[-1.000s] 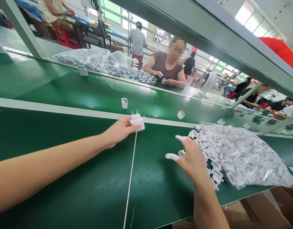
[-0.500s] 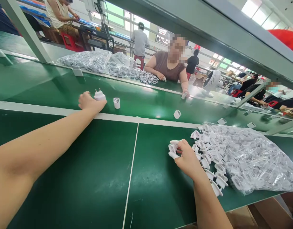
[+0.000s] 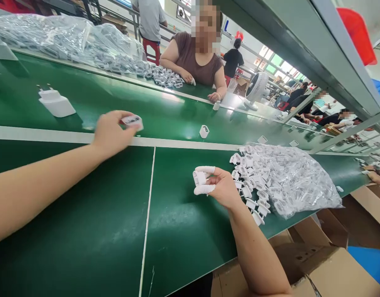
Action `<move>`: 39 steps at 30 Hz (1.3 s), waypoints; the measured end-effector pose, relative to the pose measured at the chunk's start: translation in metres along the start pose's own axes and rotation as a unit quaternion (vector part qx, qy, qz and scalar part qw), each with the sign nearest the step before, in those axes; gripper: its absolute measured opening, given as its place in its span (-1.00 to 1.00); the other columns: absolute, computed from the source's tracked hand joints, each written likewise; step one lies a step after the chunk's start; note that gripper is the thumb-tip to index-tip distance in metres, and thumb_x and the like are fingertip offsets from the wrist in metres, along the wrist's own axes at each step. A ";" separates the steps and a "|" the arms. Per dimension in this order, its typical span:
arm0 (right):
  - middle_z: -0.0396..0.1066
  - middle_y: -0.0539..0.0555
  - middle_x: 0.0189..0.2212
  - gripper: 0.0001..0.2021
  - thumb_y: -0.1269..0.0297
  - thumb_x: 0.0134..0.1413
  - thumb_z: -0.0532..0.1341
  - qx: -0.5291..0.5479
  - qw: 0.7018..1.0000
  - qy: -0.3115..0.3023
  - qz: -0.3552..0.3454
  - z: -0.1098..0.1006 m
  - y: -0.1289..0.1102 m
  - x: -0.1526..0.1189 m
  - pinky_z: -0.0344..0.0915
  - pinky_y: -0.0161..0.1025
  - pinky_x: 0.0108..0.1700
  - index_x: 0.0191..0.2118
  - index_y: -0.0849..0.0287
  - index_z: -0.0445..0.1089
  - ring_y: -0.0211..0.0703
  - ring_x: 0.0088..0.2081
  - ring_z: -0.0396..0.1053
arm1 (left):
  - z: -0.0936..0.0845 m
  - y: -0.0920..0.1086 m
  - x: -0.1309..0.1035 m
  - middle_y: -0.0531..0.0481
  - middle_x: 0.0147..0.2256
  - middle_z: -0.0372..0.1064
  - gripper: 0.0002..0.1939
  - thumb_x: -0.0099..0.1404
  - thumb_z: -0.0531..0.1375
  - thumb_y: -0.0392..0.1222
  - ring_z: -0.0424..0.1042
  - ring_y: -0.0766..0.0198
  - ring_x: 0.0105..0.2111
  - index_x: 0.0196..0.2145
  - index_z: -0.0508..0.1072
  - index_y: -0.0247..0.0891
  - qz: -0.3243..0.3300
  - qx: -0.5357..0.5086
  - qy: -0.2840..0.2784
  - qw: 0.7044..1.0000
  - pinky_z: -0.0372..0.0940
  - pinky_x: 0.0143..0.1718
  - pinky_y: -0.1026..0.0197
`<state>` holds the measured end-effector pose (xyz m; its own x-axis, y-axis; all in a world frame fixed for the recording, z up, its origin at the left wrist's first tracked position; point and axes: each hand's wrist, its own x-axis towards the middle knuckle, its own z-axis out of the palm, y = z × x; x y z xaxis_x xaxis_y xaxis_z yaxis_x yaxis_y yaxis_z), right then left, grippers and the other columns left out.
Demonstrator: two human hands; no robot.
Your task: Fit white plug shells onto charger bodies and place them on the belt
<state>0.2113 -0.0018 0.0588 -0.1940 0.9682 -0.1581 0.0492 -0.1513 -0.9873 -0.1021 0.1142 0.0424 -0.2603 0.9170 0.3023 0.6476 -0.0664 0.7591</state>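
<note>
My left hand point(image 3: 112, 131) is closed on a white charger housing point(image 3: 132, 121), with its open end showing, above the pale strip along the green belt. To its left a white charger with two pins point(image 3: 56, 102) rests on the belt. My right hand point(image 3: 219, 185), with white covers on thumb and finger, pinches a small white plug piece point(image 3: 199, 178) over the green table point(image 3: 177, 231). Just right of that hand lie many loose white plug pieces point(image 3: 247, 192), spilling from a clear plastic bag point(image 3: 295, 177). Another white housing point(image 3: 204, 131) stands on the belt.
Across the belt sits a person in a brown top point(image 3: 198, 53), a hand near a white housing point(image 3: 216, 105). A second bag of parts point(image 3: 69, 41) lies at the far left. Cardboard boxes point(image 3: 326, 268) stand below the table's right edge. A metal beam point(image 3: 289, 49) crosses overhead.
My left hand has let go of the pinned charger and taken hold of the housing that stood to its right. My right hand still holds its plug piece. The view has swung right.
</note>
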 end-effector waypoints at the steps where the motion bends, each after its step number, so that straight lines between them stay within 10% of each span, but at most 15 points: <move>1: 0.50 -0.05 -0.45 -0.46 0.37 -0.48 0.58 0.004 1.000 -0.004 -0.006 0.001 0.000 -0.001 0.35 -0.32 -0.49 -0.17 0.12 0.61 -0.29 -0.50 0.40 | 0.003 0.009 -0.016 0.00 -0.06 0.52 -0.54 0.22 0.31 0.10 0.40 0.05 -0.10 -0.03 0.53 -0.24 0.017 -0.007 -0.043 0.999 0.21 -0.13 0.07; 6: 0.55 -0.01 -0.34 -0.67 0.28 -0.13 0.48 -0.010 0.998 -0.033 -0.059 0.008 0.000 -0.007 0.44 -0.23 -0.32 -0.14 0.05 0.60 -0.22 -0.35 0.48 | 0.013 0.048 -0.106 -0.03 -0.09 0.57 -0.59 0.27 0.27 0.17 0.47 -0.02 -0.09 -0.05 0.58 -0.10 0.095 -0.092 -0.240 0.962 0.34 0.01 0.01; 11: 0.54 0.02 -0.28 -0.75 0.24 -0.04 0.45 -0.127 0.981 0.060 -0.133 0.013 0.002 -0.011 0.50 -0.14 -0.15 -0.18 0.07 0.56 -0.17 -0.27 0.51 | 0.025 0.044 -0.150 -0.05 -0.06 0.55 -0.60 0.32 0.23 0.15 0.45 -0.02 -0.03 0.01 0.54 -0.09 0.163 -0.130 -0.291 0.934 0.30 0.11 -0.03; 17: 0.43 0.05 -0.25 -0.79 0.38 0.27 0.25 -0.337 0.884 0.041 -0.321 0.025 0.004 -0.020 0.48 -0.18 -0.16 -0.04 0.02 0.54 -0.20 -0.23 0.45 | 0.033 0.034 -0.151 -0.09 -0.12 0.54 -0.59 0.25 0.27 0.20 0.44 -0.03 -0.08 -0.13 0.58 -0.14 0.135 -0.168 -0.306 0.927 0.36 0.00 -0.02; 23: 0.40 0.12 -0.26 -0.79 0.38 0.35 0.17 -0.469 0.802 0.036 -0.368 0.042 0.008 -0.024 0.46 -0.16 -0.22 -0.01 0.07 0.51 -0.12 -0.21 0.41 | 0.032 0.036 -0.148 -0.08 -0.15 0.55 -0.70 0.26 0.24 0.12 0.44 -0.02 -0.11 -0.25 0.58 -0.14 0.129 -0.186 -0.317 0.921 0.37 -0.03 -0.02; 39: 0.42 0.08 -0.40 -0.82 0.44 0.32 0.14 -0.543 0.756 0.029 -0.366 0.047 0.001 -0.021 0.33 -0.19 -0.33 -0.13 0.10 0.49 -0.13 -0.35 0.32 | 0.034 0.034 -0.150 -0.08 -0.17 0.54 -0.73 0.26 0.22 0.06 0.43 -0.03 -0.10 -0.24 0.55 -0.16 0.134 -0.183 -0.317 0.921 0.33 -0.03 -0.05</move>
<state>0.1691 -0.0317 0.0603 -0.5159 0.7258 0.4550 0.7307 0.6501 -0.2084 -0.0165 -0.0121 0.0030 0.4193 0.8862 0.1971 0.3120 -0.3445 0.8854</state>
